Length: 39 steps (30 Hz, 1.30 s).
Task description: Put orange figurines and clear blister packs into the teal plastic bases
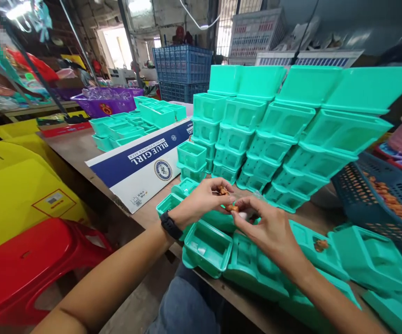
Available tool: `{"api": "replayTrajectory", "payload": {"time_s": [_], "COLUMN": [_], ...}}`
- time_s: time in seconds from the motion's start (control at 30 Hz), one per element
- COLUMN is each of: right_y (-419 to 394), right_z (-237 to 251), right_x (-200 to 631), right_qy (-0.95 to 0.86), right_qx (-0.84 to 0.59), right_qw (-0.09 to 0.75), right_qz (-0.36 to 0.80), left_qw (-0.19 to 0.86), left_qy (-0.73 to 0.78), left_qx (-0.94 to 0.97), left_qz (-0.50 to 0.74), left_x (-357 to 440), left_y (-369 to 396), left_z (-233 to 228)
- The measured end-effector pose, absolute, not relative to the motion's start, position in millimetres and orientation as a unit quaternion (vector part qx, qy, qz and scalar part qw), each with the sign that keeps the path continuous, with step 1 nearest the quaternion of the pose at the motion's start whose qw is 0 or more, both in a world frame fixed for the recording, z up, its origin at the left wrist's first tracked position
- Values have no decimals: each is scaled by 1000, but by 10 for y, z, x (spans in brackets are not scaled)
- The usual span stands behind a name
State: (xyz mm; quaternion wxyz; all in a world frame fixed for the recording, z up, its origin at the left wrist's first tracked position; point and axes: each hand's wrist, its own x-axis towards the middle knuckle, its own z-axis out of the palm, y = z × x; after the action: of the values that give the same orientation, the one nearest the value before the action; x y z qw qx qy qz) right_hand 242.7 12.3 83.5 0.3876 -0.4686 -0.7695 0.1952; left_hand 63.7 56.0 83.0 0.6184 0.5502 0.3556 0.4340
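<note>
My left hand [203, 199], with a black band on its wrist, is closed around small orange-brown pieces [223, 190]. My right hand [269, 225] pinches another orange-brown piece [233, 208] where the fingertips of both hands come together. A small whitish thing shows under the right fingers, too little of it to name. Below the hands lies an open green plastic box [208, 246], with more green boxes [256, 266] beside it along the table's front edge. One similar orange-brown piece [321, 244] rests on a green box to the right.
Stacked green boxes [270, 134] rise behind my hands. A carton flap [145, 162] divides them from more boxes [127, 125] at left. At right, a dark blue basket [357, 185] holds orange-brown pieces. A red stool [41, 264] stands left; blue crates [183, 65] stand behind.
</note>
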Motion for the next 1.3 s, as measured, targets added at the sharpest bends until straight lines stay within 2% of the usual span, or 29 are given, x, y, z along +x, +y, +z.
{"api": "replayTrajectory", "payload": {"time_s": [0.13,0.23,0.33,0.77,1.0,1.17,1.3], "right_y": [310,445,525,424,311,159,60], "right_z": [812,696,612,760,790,909,959], "right_x": [2462,2479,2478,2492,2603,2785,3022], "right_qy": [-795,-823,-837,-834,-822,-799,-789], "right_qx": [-472,-473,-470,-478,-485,-500,-527], "right_qw": [333,271,247,240,265,313,294], "right_qz": [185,160,128,136,134,118,118], "left_qw": [562,551,534,407,405,386,404], "left_qy": [394,416,443,506,483,471,440], "left_qx": [533,530,542,649,666,676,695], "left_qz": [495,492,475,398,398,415,400], "left_x": [404,222,66,-100,-112,-236,-379], "left_y": [607,657,701,1049,990,798,587], "left_z": [844,848,848,669,746,866,916]}}
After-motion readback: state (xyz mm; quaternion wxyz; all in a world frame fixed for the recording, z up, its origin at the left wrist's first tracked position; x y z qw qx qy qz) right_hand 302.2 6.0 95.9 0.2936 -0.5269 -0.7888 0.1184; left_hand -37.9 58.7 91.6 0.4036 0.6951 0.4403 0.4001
